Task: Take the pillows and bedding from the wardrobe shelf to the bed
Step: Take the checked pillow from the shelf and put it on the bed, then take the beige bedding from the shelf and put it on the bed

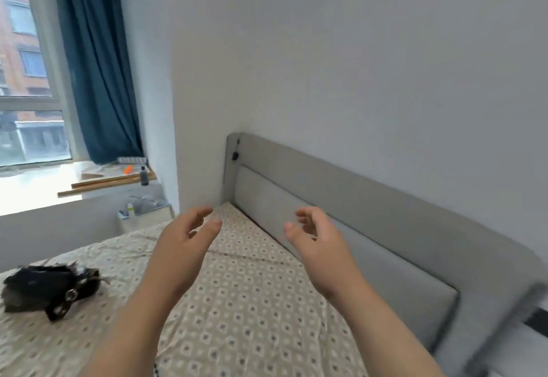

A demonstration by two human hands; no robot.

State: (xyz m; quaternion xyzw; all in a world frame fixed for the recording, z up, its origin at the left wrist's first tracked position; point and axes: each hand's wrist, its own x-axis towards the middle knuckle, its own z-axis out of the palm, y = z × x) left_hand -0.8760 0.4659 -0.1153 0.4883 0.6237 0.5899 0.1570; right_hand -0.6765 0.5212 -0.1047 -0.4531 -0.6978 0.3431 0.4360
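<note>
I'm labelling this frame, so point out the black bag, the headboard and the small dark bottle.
black bag (44, 286), head view, on its dark body.
headboard (385, 198), head view, on its grey upper band.
small dark bottle (144, 176), head view, on its body, on the windowsill.

Both hands — left hand (186, 237), right hand (317, 237) — hover empty, fingers curled, above the patterned bed (252, 302) beside the grey headboard (370, 222).

White walls (355, 50); window (26, 80) left (daylight), blue curtain (98, 65); grey headboard (341, 213).
</note>
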